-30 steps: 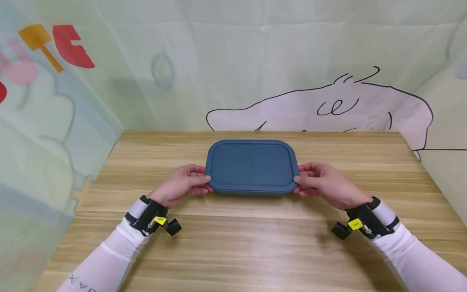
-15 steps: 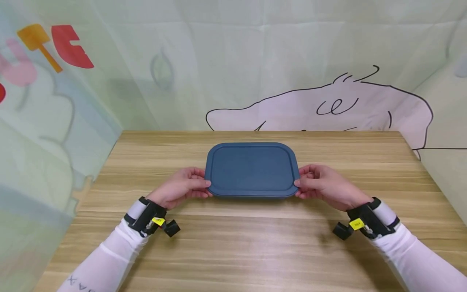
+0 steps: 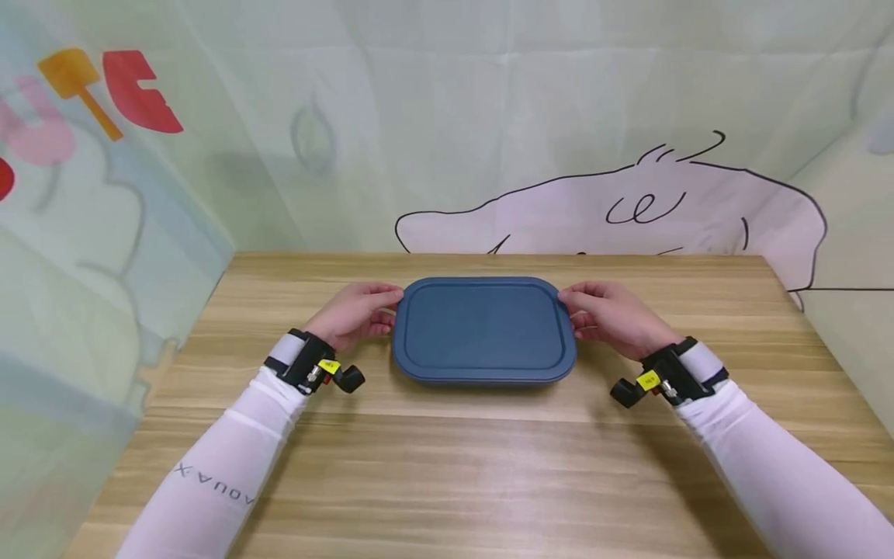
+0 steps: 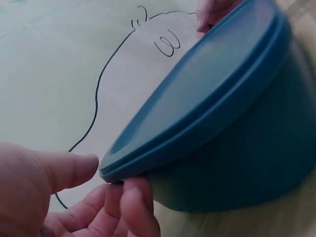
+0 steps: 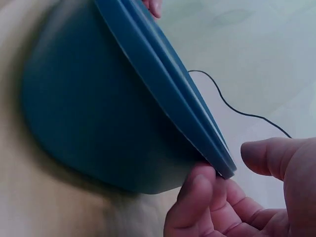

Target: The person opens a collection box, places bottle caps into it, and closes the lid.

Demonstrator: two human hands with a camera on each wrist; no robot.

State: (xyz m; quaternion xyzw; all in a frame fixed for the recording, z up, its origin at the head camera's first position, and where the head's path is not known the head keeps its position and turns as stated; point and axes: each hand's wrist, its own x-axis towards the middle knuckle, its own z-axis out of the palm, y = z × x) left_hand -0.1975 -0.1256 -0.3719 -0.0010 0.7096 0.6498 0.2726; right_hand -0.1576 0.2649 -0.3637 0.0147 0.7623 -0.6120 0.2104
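A dark blue rectangular food container (image 5: 98,113) with a matching lid (image 3: 485,326) stands on the wooden table. My left hand (image 3: 358,312) is at the lid's far left corner. In the left wrist view its curled fingers (image 4: 137,195) touch the underside of the rim, and the thumb is beside the corner, slightly apart from it. At the far right corner, my right hand (image 3: 615,314) has its fingers (image 5: 197,190) hooked under the rim; its thumb points at the edge across a small gap. The lid appears seated all round. What is inside the container is hidden.
The wooden table (image 3: 482,473) reaches back to a pale cloth backdrop (image 3: 447,116) with printed drawings. Each wrist wears a black strap with a small camera, the left camera (image 3: 349,379) and right camera (image 3: 627,393) facing inward.
Both hands have moved from the near corners of the container to its far corners. The container has come slightly nearer, and its tilted lid now looks level.
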